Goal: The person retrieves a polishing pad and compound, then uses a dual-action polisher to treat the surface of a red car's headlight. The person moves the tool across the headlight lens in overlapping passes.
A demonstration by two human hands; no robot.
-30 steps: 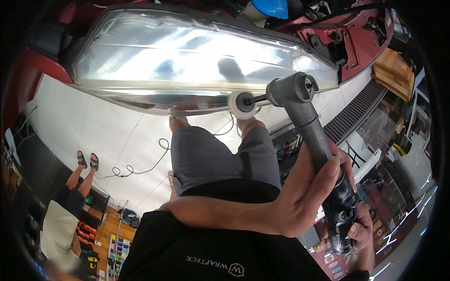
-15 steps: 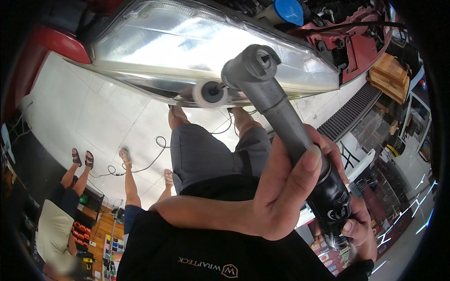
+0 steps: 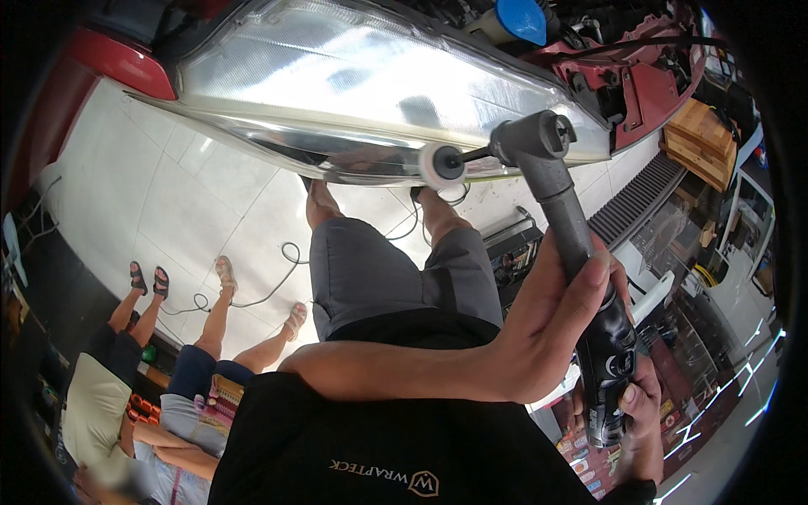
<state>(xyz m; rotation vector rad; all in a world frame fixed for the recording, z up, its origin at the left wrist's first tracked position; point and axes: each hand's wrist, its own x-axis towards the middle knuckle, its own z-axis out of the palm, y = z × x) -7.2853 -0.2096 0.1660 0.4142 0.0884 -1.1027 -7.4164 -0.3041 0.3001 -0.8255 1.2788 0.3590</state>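
Both my hands hold a cordless angle polisher (image 3: 572,227) with a grey angled neck and a black body. My left hand (image 3: 551,324) reaches across in front of me and wraps round the neck above the body. Lower down, my right hand (image 3: 642,396) grips the black body near its end. From the tool's head a thin shaft carries a small round white polishing pad (image 3: 436,168). That pad lies against or just over the lower edge of a large clear car headlight (image 3: 337,93); I cannot tell whether it touches. The lens looks hazy, with ribbed patches.
Red bodywork (image 3: 118,63) borders the headlight at left, and the exposed engine bay with a blue cap (image 3: 520,21) lies at upper right. A cable (image 3: 290,261) runs over the tiled floor. Two people stand at lower left. A wooden box (image 3: 703,139) sits at far right.
The polisher has moved right and slightly downward in view, its pad shifting right along the headlight's lower edge. Both hands keep their hold. More of a second person shows at lower left.
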